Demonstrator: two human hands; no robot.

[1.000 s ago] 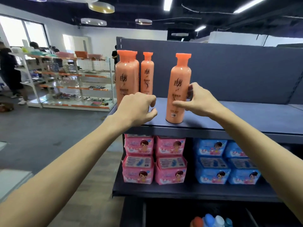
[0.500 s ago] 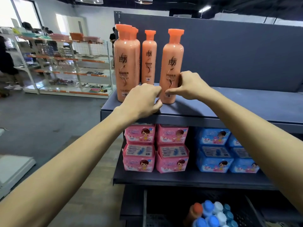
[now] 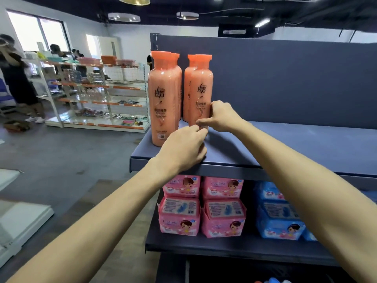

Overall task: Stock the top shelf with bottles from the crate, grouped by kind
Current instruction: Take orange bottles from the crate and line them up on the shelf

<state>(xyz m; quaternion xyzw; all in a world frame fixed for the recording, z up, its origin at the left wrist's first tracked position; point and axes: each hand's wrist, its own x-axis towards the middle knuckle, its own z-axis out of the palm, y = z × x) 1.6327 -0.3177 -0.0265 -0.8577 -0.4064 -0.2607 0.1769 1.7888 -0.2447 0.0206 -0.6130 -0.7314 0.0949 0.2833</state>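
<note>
Several orange bottles stand in two short rows at the left end of the blue top shelf (image 3: 285, 148). The front left bottle (image 3: 163, 103) stands free. My right hand (image 3: 222, 117) grips the lower part of the front right bottle (image 3: 201, 92), which is upright on the shelf. My left hand (image 3: 183, 148) has its fingers curled against that bottle's base and hides it. Two rear bottles (image 3: 187, 82) show only partly behind the front ones. At the bottom edge, a few coloured bottle caps (image 3: 274, 280) peek out.
The top shelf is bare to the right of the bottles. Pink packs (image 3: 201, 207) and blue packs (image 3: 279, 217) fill the shelf below. People (image 3: 18, 78) and a white rack (image 3: 95, 92) are far left across the floor.
My right hand has slid the front right bottle left and back, in line with the rear one. My left hand moved up to its base. The view tilted up, so the crate bottles nearly left the frame.
</note>
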